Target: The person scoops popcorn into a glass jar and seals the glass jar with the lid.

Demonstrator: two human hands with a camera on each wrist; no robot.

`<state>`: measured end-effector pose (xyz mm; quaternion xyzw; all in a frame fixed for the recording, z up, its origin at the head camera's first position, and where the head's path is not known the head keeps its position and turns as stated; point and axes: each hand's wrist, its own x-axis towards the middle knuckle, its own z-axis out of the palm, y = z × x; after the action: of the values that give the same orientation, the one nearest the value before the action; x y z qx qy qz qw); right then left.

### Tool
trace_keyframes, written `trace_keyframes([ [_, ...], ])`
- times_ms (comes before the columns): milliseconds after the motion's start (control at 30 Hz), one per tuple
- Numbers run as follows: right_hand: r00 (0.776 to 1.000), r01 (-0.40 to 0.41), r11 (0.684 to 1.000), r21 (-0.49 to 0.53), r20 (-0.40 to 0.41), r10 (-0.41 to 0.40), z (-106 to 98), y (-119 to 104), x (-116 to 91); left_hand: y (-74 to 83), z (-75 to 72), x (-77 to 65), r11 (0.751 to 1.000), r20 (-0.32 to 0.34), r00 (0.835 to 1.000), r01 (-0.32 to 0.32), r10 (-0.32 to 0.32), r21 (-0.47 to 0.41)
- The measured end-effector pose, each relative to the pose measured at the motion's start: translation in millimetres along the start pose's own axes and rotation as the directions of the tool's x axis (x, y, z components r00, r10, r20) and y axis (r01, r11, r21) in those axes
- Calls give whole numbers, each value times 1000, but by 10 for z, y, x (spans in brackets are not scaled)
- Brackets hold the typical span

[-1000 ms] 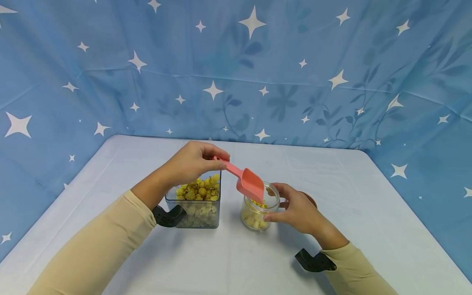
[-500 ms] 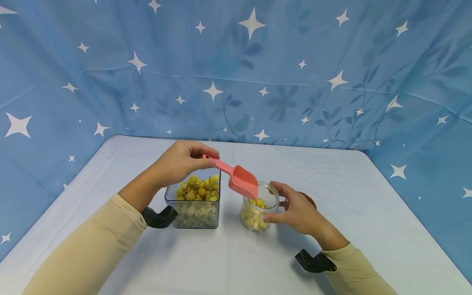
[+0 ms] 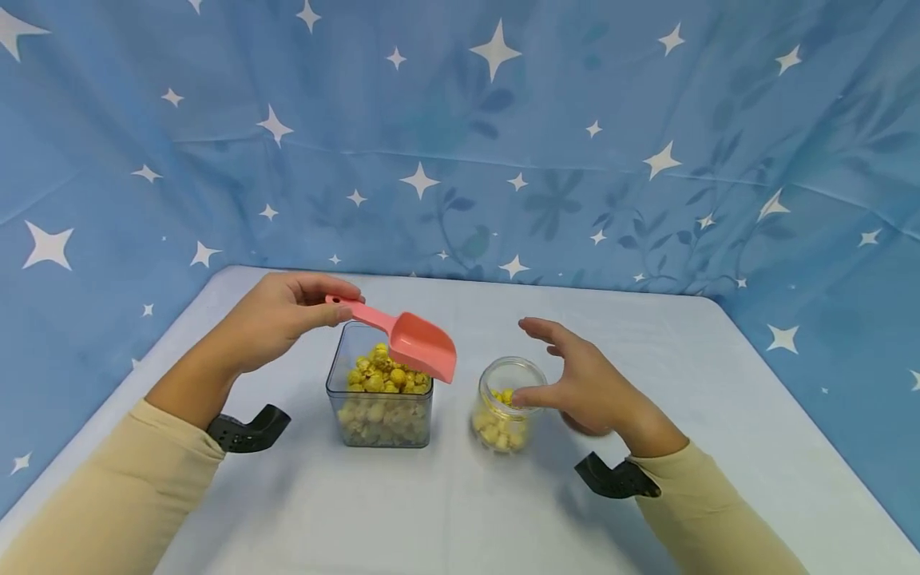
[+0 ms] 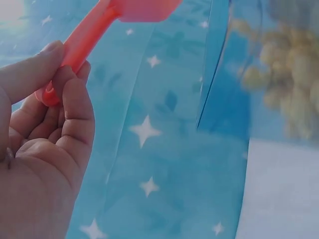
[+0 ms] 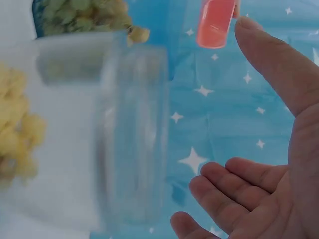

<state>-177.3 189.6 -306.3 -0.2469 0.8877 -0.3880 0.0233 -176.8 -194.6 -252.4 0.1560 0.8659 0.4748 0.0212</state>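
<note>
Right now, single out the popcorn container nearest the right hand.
The round, clear jar, just by the right hand; the square, grey-tinted bin stands farther off, nearer the left hand.

Wears a long, plain beige left sleeve (image 3: 108, 495) and a matching right sleeve (image 3: 711, 515), with soft folds toward the cuffs. Has, just beyond each cuff, a matte black mount, namely a left mount (image 3: 247, 431) and a right mount (image 3: 618, 477), both bent like brackets toward the middle of the scene and dotted with tiny holes near the sleeve. Shows a bare left hand (image 3: 287, 311) and right hand (image 3: 585, 383), creased at the finger joints.
</note>
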Motion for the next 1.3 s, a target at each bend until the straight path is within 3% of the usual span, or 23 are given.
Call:
trace_keyframes([
  [233, 997, 36, 999, 11, 69, -37, 95, -241, 247, -224, -366, -232, 993, -82, 996, 28, -19, 111],
  [400, 988, 82, 997, -15, 129, -79, 238, -381, 445, -317, -503, -320, 982, -105, 992, 82, -65, 169],
  [633, 964, 88, 991, -101, 259, -59, 443, -565, 666, -246, -521, -287, 977, -94, 990, 118, -102, 179],
  [767, 956, 99, 987, -125, 288, -59, 511, -617, 712, -188, -526, -286, 977, -109, 990, 113, -94, 182],
  [1300, 956, 70, 989, -133, 291, -29, 572, -643, 720, 152, -394, -166, 937, -87, 993, 102, -78, 333],
])
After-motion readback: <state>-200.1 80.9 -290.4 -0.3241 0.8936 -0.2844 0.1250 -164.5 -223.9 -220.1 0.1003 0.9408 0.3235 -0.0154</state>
